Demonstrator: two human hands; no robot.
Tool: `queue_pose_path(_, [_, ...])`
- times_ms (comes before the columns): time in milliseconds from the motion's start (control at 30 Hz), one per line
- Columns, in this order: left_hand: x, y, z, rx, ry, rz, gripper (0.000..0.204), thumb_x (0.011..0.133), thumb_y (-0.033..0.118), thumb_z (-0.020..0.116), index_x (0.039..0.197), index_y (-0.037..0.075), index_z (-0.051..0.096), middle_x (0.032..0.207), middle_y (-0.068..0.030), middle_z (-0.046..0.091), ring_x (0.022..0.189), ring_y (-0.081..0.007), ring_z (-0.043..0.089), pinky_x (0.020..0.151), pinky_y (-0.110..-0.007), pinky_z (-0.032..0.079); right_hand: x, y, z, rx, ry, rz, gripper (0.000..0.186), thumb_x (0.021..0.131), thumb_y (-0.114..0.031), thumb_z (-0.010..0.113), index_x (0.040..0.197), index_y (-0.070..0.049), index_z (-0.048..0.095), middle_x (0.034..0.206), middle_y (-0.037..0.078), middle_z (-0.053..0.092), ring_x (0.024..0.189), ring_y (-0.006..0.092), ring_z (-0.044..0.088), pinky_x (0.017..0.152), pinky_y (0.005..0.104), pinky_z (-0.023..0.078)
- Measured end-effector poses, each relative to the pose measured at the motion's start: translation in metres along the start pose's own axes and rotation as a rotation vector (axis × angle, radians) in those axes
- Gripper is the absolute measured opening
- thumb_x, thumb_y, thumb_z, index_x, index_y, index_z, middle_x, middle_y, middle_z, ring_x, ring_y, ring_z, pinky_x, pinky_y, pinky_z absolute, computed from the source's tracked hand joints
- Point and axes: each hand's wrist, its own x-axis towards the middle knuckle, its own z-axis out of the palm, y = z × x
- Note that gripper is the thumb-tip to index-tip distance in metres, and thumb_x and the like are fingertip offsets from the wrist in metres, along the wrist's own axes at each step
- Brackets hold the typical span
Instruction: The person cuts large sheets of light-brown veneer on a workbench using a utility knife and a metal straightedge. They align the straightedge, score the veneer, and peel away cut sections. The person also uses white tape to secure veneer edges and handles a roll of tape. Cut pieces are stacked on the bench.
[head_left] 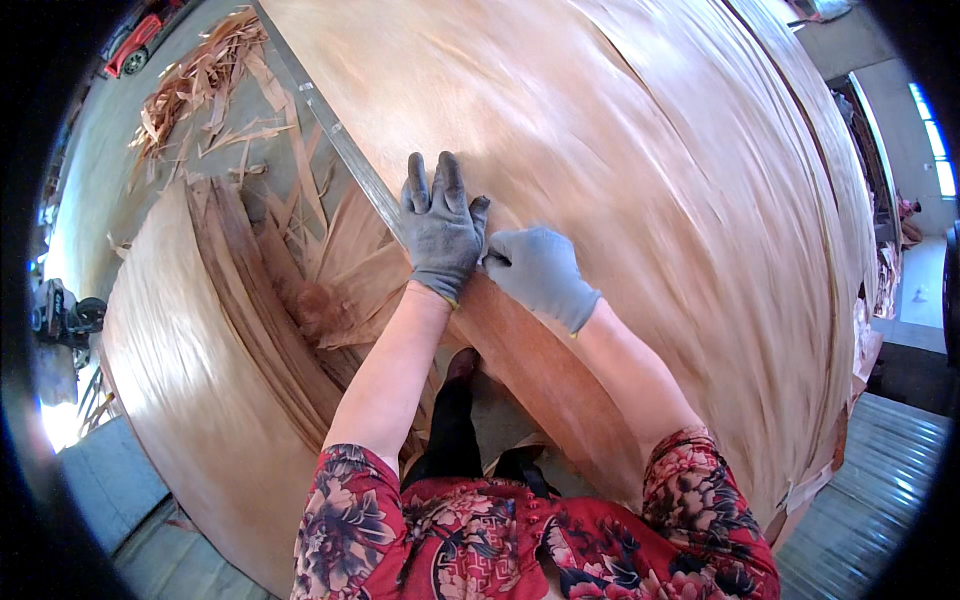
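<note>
A large stack of thin wood veneer sheets [640, 200] spreads out in front of me, pale tan with long ripples. My left hand [441, 228], in a grey glove, lies flat on the top sheet with its fingers stretched forward. Just beside it, my right hand [540, 272], gloved alike, is closed in a fist low over the sheet's near edge; whatever it holds is hidden. A long grey straight strip [345, 145] runs along the stack's left edge up to my left hand. Below both hands, a reddish-brown veneer band [550, 375] shows along the near edge.
Another veneer stack [190, 330] stands at the left, its layers uneven. Torn veneer scraps [215, 85] litter the floor beyond it. A dark machine part [65, 315] is at the far left, a red wheeled vehicle [135, 45] at the top left. Ribbed sheeting [870, 490] lies at lower right.
</note>
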Motion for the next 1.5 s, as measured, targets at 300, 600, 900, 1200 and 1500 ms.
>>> queue_pose_path(300, [0.001, -0.004, 0.002, 0.113, 0.028, 0.037, 0.070, 0.085, 0.030, 0.054, 0.138, -0.003, 0.022, 0.130, -0.0189, 0.042, 0.125, -0.0412, 0.032, 0.097, -0.050, 0.032, -0.080, 0.029, -0.025, 0.681, -0.398, 0.350, 0.018, 0.077, -0.023, 0.058, 0.077, -0.007, 0.066, 0.078, 0.012, 0.066, 0.065, 0.0286, 0.063, 0.057, 0.0353, 0.049])
queue_pose_path(600, [0.010, 0.003, -0.002, 0.268, 0.005, 0.185, 0.060, 0.085, 0.023, 0.052, 0.137, 0.004, 0.029, 0.119, -0.0142, 0.052, 0.118, -0.0360, 0.044, 0.089, -0.046, 0.040, -0.103, 0.025, -0.014, -0.236, -0.302, 0.400, 0.036, 0.076, -0.045, 0.059, 0.077, -0.010, 0.068, 0.074, 0.013, 0.064, 0.070, 0.0313, 0.063, 0.062, 0.0391, 0.050])
queue_pose_path(900, [-0.024, 0.065, -0.008, 0.046, -0.143, 0.101, 0.066, 0.094, 0.039, 0.038, 0.137, -0.006, 0.019, 0.143, -0.0209, 0.025, 0.135, -0.0409, 0.010, 0.110, -0.045, 0.017, -0.264, 0.073, -0.030, 0.014, 0.207, 0.584, 0.027, 0.080, -0.034, 0.060, 0.074, -0.008, 0.064, 0.069, 0.014, 0.062, 0.068, 0.0315, 0.062, 0.060, 0.0407, 0.049])
queue_pose_path(1200, [-0.075, 0.115, -0.004, 0.291, -0.199, 0.266, 0.074, 0.091, 0.043, 0.041, 0.136, -0.011, 0.017, 0.144, -0.0236, 0.020, 0.134, -0.0423, 0.009, 0.112, -0.041, 0.008, -0.505, 0.096, 0.028, 0.971, 0.632, 0.868, 0.020, 0.087, -0.018, 0.056, 0.084, 0.001, 0.063, 0.061, 0.003, 0.057, 0.054, 0.0070, 0.053, 0.050, 0.0227, 0.045])
queue_pose_path(1500, [-0.262, 0.333, -0.055, -0.004, -0.294, 0.788, 0.078, 0.086, 0.040, 0.048, 0.140, -0.005, 0.013, 0.146, -0.0224, 0.014, 0.136, -0.0377, 0.010, 0.112, -0.045, 0.007, -0.707, 0.114, 0.091, 0.496, 0.861, 1.096, 0.029, 0.082, -0.033, 0.059, 0.072, -0.007, 0.062, 0.068, 0.016, 0.061, 0.067, 0.0315, 0.061, 0.060, 0.0385, 0.047])
